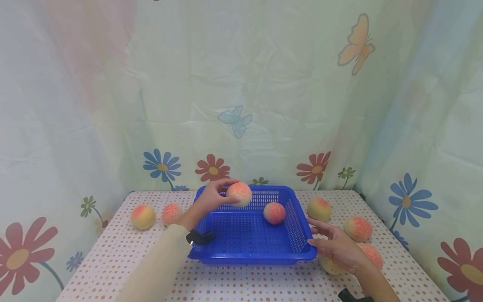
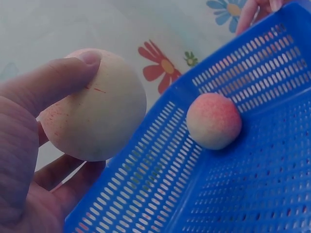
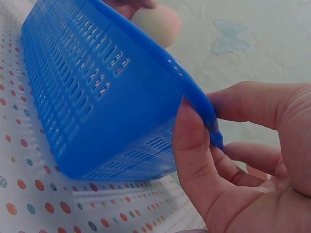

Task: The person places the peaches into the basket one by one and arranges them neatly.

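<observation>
1. The held peach (image 1: 241,194) is just below the middle of the head frame, up at the far wall of the blue basket (image 1: 256,256) as seen there; whether it is squarely over the opening, I cannot tell. It is nearly round, with no clear long axis.
2. The left hand (image 1: 215,195) has it clamped between thumb and fingers, reaching in from the lower left, so this hand is the nearer one.
3. The basket's long axis runs left to right across the lower middle. The inner peach (image 1: 274,213) sits inside toward the right wall, lower and to the right of the held one.
4. The right hand (image 1: 337,243), lower right, pinches the basket's right rim near the front corner.
5. Count: one basket, two hands, eight peaches. One is held and one inside; on the dotted table (image 1: 226,285) are two left peaches (image 1: 143,217) and four right peaches (image 1: 358,228), two partly behind the right hand.
</observation>
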### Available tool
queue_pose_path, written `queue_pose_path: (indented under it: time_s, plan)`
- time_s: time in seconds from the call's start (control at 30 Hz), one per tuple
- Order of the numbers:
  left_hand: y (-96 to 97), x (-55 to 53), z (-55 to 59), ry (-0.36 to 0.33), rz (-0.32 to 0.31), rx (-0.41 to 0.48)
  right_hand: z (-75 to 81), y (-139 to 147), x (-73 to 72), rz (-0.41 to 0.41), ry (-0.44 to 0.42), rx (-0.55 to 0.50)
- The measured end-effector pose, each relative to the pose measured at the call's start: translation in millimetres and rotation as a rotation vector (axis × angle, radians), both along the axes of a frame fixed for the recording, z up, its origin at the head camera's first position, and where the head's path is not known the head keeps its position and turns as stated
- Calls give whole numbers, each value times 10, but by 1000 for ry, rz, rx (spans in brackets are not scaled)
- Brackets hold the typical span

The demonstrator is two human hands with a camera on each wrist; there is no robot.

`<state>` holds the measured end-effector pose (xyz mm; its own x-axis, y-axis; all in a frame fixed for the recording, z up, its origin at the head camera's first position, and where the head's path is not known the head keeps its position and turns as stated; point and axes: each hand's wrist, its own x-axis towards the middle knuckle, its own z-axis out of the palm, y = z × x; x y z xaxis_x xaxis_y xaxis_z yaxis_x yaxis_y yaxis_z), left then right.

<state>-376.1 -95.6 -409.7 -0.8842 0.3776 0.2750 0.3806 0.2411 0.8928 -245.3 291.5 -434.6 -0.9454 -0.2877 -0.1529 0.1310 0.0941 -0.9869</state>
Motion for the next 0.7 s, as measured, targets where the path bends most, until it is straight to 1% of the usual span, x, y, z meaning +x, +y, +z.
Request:
queue_pose_path:
  time_s: [0.13,0.37,0.47,0.7]
  plan:
    - [40,-46,-35,-9,9,-26,0,4,-3,2,0,1]
    - [86,-108,-85,-38,10,-20,-1,2,-9,-5,-7,-4]
    - [110,-126,-105,-49,20,-33,-6,1,-14,-8,-8,-2]
    - [153,-184,-158,-47,21,-74,-22,3,-20,-14,-4,8]
